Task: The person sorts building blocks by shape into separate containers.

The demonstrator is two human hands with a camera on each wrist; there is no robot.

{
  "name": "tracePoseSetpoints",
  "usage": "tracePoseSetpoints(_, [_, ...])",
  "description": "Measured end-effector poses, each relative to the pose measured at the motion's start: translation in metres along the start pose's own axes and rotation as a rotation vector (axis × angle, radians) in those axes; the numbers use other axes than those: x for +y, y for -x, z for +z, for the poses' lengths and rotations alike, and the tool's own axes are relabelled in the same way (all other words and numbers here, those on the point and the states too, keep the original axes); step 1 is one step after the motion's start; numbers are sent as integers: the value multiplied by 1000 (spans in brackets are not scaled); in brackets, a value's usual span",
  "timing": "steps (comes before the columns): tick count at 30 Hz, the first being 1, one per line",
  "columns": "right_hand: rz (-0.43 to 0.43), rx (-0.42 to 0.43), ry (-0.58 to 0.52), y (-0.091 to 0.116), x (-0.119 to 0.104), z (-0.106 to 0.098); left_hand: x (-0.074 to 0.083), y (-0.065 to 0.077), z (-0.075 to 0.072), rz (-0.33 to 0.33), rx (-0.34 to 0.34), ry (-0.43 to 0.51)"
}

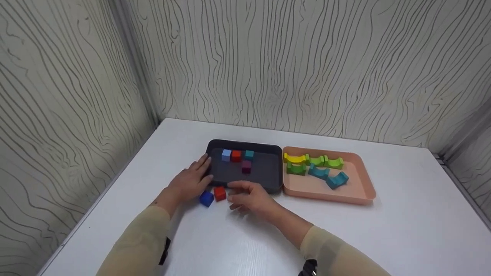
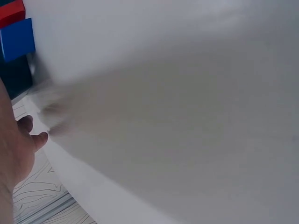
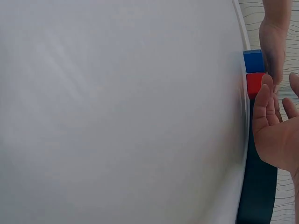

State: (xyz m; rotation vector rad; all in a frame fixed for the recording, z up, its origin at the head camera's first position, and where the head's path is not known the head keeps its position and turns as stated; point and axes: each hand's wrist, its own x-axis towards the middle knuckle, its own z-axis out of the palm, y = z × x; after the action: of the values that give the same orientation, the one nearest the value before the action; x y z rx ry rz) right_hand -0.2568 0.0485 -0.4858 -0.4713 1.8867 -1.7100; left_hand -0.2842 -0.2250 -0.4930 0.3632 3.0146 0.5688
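Note:
My left hand (image 1: 190,180) lies with fingers extended along the left rim of a dark tray (image 1: 264,180). Right by its thumb, on the white table, sits a blue cube (image 1: 206,198). A red cube (image 1: 219,193) stands beside the blue one, in front of the tray. My right hand (image 1: 251,199) is just right of the red cube, fingers loosely bent with nothing between them, at the tray's front edge. In the right wrist view its fingertips overlap the red cube (image 3: 255,85). Inside the tray are a light blue cube (image 1: 226,155), a red block (image 1: 236,156), a teal cube (image 1: 249,155) and a purple cube (image 1: 246,166).
Against the dark tray's right side stands a pink tray (image 1: 360,184). It holds several curved blocks: a yellow one (image 1: 295,158), green ones (image 1: 296,168) and teal ones (image 1: 337,180). Patterned wall panels (image 1: 245,69) border the white table (image 1: 414,214) at the back and sides.

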Motion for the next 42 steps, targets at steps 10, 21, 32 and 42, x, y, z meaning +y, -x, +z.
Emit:
tracePoseSetpoints(10, [-7,-8,24,-15,5,9,1,1,-1,-1,0,13])
tracePoseSetpoints(21, [27,-62,105,-22,0,6,1,0,0,-17,-6,8])
tracePoseSetpoints(32, [13,-130,167,-28,2,4,1,0,-1,-19,-7,10])
tracePoseSetpoints(42, [13,-123,119,-26,3,4,1,2,-3,11,-2,-4])
